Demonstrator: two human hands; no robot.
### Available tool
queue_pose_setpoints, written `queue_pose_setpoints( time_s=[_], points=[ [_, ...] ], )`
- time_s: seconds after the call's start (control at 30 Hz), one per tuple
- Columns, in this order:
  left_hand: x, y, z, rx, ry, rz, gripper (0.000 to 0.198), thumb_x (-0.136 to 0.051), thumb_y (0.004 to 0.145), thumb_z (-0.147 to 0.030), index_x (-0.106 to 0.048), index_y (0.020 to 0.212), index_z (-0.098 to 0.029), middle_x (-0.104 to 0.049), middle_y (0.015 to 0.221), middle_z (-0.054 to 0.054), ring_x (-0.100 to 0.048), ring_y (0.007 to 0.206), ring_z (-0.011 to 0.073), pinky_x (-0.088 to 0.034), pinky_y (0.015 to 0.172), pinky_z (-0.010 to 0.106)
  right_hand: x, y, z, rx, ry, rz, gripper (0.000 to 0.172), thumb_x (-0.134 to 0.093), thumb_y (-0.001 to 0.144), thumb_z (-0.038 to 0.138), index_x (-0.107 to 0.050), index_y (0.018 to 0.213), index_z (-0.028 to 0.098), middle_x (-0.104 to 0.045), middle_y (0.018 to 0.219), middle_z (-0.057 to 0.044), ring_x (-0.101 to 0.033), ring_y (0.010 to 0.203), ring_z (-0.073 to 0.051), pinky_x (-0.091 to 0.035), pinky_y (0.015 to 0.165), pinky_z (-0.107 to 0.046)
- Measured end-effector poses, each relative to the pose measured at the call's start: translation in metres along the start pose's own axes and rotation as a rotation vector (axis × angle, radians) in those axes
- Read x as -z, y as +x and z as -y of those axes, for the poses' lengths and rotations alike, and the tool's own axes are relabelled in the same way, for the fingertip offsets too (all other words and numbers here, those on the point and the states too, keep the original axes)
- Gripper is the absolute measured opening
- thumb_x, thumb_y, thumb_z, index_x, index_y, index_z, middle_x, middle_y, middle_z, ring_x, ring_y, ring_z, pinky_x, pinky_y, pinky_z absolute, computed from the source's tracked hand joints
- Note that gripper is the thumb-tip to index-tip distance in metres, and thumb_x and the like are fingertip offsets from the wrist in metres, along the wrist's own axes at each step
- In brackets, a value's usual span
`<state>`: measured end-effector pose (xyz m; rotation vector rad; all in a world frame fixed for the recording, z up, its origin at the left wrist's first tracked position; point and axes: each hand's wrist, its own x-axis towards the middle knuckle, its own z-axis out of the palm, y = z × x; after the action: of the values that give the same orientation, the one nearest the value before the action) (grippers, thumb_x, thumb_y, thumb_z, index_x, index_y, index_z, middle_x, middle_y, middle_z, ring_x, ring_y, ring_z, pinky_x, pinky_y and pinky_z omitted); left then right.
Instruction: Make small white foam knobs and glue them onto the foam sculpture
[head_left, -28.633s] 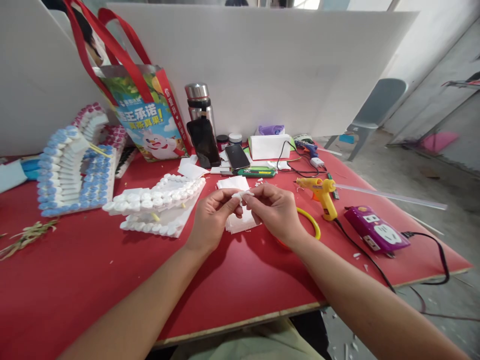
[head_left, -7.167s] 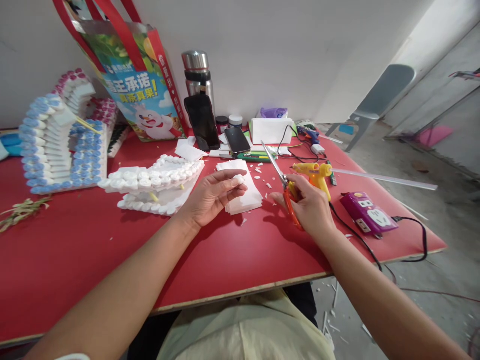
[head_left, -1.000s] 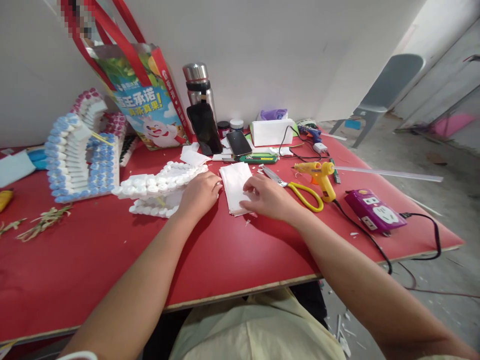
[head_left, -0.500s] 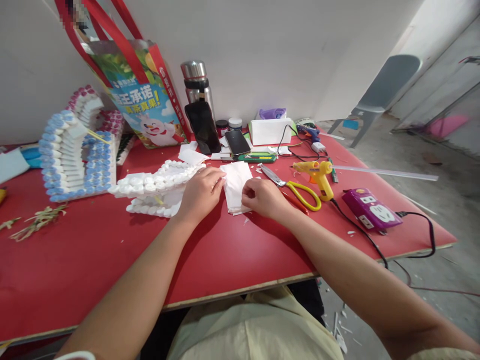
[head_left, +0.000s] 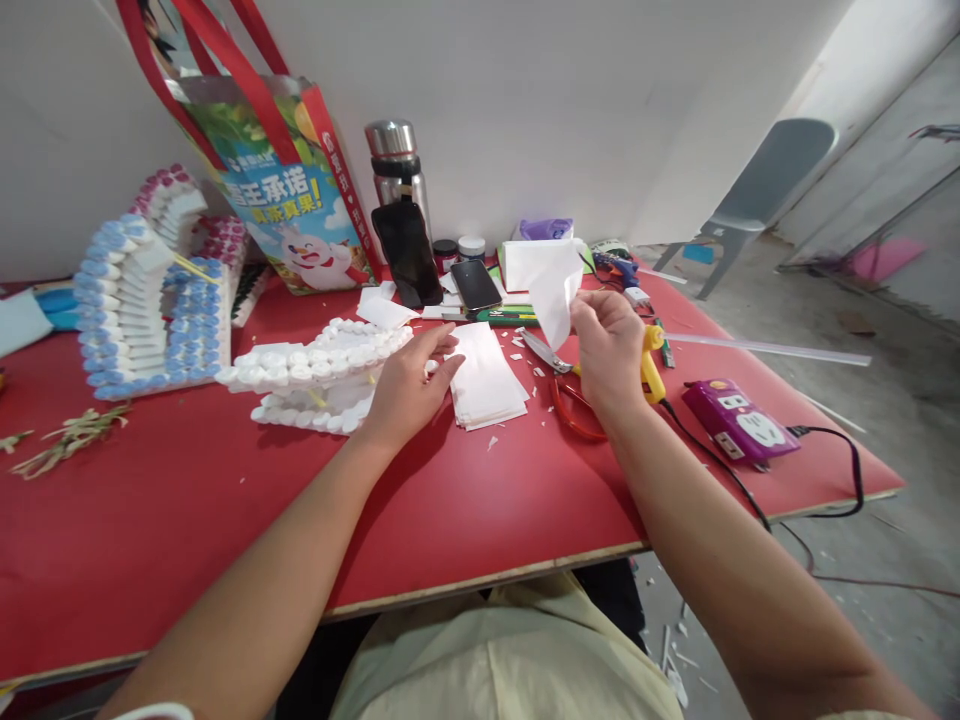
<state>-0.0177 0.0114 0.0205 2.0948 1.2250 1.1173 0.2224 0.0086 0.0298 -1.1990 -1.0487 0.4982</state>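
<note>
Over the red desk [head_left: 450, 520], a white sheet [head_left: 553, 308] hangs from the right hand [head_left: 609, 345].

Half a second ago that hand was down at the paper stack [head_left: 486, 385]; now its thumb and fingers pinch the sheet well clear, so a piece appears separated for working. The left hand [head_left: 409, 395] rests just beside the stack's left edge, fingers loosely spread; a white bit shows near its thumb, but whether it is gripped cannot be told. Scissors [head_left: 546, 352] lie between stack and right hand. On the shopping bag [head_left: 277, 215], large characters read 王承诺 and 真茶真果!; its logo and the green cutter's [head_left: 504, 317] markings are too small to read.
</note>
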Motion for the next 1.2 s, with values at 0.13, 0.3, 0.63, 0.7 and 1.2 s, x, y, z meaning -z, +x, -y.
queue_pose_setpoints(
  time_s=[0.13,0.3,0.63,0.7,1.2],
  points=[
    [-0.002,0.002,-0.007,0.276,-0.596,0.074,0.057,-0.066,0.09,-0.054,-0.058,0.131,-0.015,-0.068,0.129,0.018,-0.069,0.111,0.0273,-0.054,0.099,0.044,-0.006,-0.012,0.009,-0.261,0.334,0.327,0.018,-0.067,0.081,0.038,-0.056,0.085,0.023,-0.06,0.08,-0.001,-0.06,0.073,-0.015,-0.05,0.068,-0.029],
    [0.0,0.005,-0.011,0.467,-0.969,0.191,0.055,-0.075,0.084,-0.05,-0.061,0.125,-0.016,-0.069,0.123,0.015,-0.071,0.101,0.0242,-0.059,0.088,0.037,-0.007,-0.025,0.012,-0.483,0.539,0.748,0.026,-0.082,0.073,0.037,-0.064,0.081,0.021,-0.061,0.073,0.002,-0.056,0.063,-0.01,-0.049,0.063,-0.025],
    [-0.006,-0.001,-0.012,0.345,-0.661,0.11,0.073,-0.083,0.069,-0.023,-0.056,0.137,-0.022,-0.059,0.136,0.012,-0.066,0.106,0.0222,-0.06,0.087,0.038,-0.013,-0.025,0.005,-0.64,0.404,0.822,0.045,-0.072,0.081,0.062,-0.068,0.091,0.018,-0.07,0.076,-0.004,-0.063,0.06,-0.014,-0.053,0.055,-0.026],
    [-0.009,-0.003,-0.014,0.337,-0.645,0.095,0.077,-0.083,0.069,-0.021,-0.053,0.14,-0.025,-0.052,0.145,0.013,-0.067,0.102,0.0214,-0.061,0.083,0.037,-0.013,-0.027,0.003,-0.592,0.34,0.839,0.041,-0.082,0.075,0.052,-0.069,0.093,0.017,-0.072,0.08,-0.005,-0.066,0.065,-0.015,-0.054,0.059,-0.026],
    [-0.001,-0.001,-0.007,0.466,-0.716,0.259,0.024,-0.079,0.079,-0.034,-0.067,0.083,-0.013,-0.069,0.068,0.004,-0.063,0.052,0.0139,-0.046,0.046,0.024,-0.006,-0.024,0.001,-0.538,0.267,0.858,0.032,-0.079,0.08,0.04,-0.067,0.104,0.021,-0.076,0.086,-0.005,-0.072,0.073,-0.021,-0.057,0.064,-0.032]
  ],
)
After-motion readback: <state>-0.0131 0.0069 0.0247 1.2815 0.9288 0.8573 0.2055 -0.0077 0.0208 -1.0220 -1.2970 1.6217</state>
